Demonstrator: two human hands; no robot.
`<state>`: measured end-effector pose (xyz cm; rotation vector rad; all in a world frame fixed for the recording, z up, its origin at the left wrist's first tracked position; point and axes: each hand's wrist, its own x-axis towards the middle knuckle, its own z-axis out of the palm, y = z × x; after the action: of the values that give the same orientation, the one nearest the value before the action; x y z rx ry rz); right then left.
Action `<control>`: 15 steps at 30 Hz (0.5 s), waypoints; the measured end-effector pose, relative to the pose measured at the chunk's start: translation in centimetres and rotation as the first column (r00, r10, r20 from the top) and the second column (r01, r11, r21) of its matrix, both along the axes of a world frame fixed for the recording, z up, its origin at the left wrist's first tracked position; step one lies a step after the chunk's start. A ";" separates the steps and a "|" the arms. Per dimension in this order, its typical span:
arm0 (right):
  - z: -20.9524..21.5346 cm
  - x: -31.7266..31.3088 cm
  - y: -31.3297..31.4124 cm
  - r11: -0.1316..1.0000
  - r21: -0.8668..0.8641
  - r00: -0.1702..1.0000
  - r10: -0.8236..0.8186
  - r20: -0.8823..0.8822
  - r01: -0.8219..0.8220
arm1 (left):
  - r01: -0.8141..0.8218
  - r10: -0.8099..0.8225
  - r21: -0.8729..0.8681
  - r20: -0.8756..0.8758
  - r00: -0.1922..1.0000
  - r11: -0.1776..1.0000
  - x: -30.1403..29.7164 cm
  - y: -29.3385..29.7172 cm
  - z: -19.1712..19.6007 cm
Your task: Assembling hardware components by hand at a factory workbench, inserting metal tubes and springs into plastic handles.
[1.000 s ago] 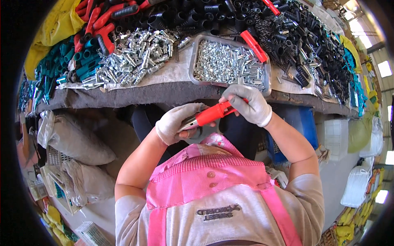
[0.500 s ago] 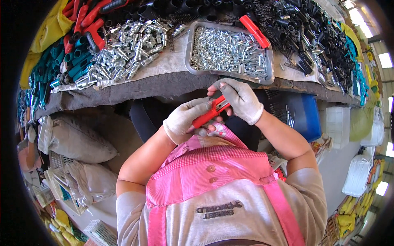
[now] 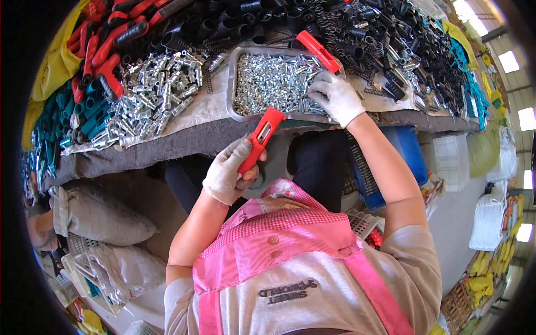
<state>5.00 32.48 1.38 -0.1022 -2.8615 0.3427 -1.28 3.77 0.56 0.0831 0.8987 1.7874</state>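
My left hand [image 3: 226, 174], in a white work glove, is closed around a red plastic tool handle [image 3: 261, 139] held tilted upward in front of the bench edge. A slot along the handle shows a metal part inside. Over the right side of a clear plastic tray [image 3: 230, 84], my gloved right hand [image 3: 339, 99] has its fingers curled down at the small metal pins [image 3: 304, 106]. Whatever is between those fingertips is hidden. The tray also contains many tiny shiny metal pieces [image 3: 259, 81]. A second red handle [image 3: 317, 50] lies across its far right rim.
Silver metal fittings [image 3: 159, 92] are heaped left of the tray, beside teal tubes [image 3: 89, 114] and red-and-black handles [image 3: 106, 58]. Black tubes and springs [image 3: 357, 44] cover the far right. Below the bench stand a blue bin [image 3: 410, 162] and a white sack [image 3: 106, 215].
My right hand has left the red handle and moved up and right into the tray. My left hand still holds the handle, now tilted more upright and further left.
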 end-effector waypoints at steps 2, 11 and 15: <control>0.0 -0.5 0.1 0.995 0.048 0.994 0.091 -0.052 -0.089 | -0.017 0.017 0.009 0.003 1.000 1.000 0.0 0.1 -0.2; 4.3 1.0 -9.1 0.873 -0.392 0.955 0.241 -0.171 -0.290 | -0.022 0.024 -0.092 0.024 0.999 0.996 0.4 0.4 -0.4; 3.4 1.1 -10.9 0.911 -0.348 0.975 0.200 -0.101 -0.223 | -0.068 0.065 -0.082 -0.036 0.997 0.994 0.8 0.2 -0.7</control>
<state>6.12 21.55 4.82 0.1516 -2.7192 0.8928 -0.45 4.02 -0.11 0.0304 1.0092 1.8123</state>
